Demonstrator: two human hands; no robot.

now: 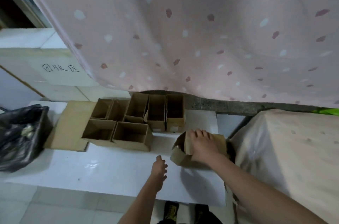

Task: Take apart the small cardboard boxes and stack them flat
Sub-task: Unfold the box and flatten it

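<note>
Head view shows the right hand (pixel 203 147) lying with fingers draped over the small brown cardboard box (pixel 185 152), right of the open-box cluster (pixel 135 123), while the left hand (pixel 160 167), loosely spread and empty, hovers just left of it.

Light: dim, soft, indoor.
Glare: pale sheen on white board (pixel 95 165).
Shadow: beneath right forearm.
Edges: wide-angle bending, overall soft blur.

Home storage corner: floral curtain (pixel 183 31), tile floor (pixel 55 205), bin bag (pixel 20 135)
</note>
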